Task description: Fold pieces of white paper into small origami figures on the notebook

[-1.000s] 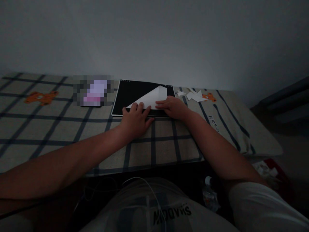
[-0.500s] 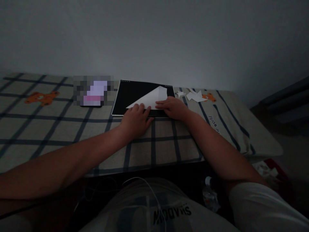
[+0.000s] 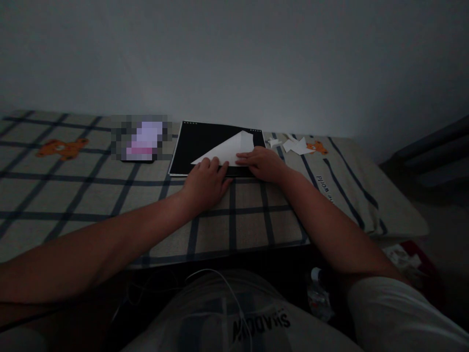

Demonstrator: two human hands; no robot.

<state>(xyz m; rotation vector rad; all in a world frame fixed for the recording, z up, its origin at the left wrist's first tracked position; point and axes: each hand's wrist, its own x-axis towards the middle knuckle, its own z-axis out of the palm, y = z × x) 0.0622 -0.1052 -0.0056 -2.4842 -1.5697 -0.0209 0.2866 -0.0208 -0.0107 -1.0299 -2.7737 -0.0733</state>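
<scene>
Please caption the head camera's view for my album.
The left hand and right hand touch pointed, folded white paper on a rectangular black pad over blue-checked cloth.

The room is dim, diffuse light greying the wall [image 3: 234,63] and leaving near-black shadow below the checked cloth [image 3: 73,195]. Folded white paper [image 3: 225,150] stands out palely; coarse pixelation veils the lit smartphone [image 3: 145,137]. Wide-angle stretching elongates the wearer's right sleeve [image 3: 399,313].
</scene>
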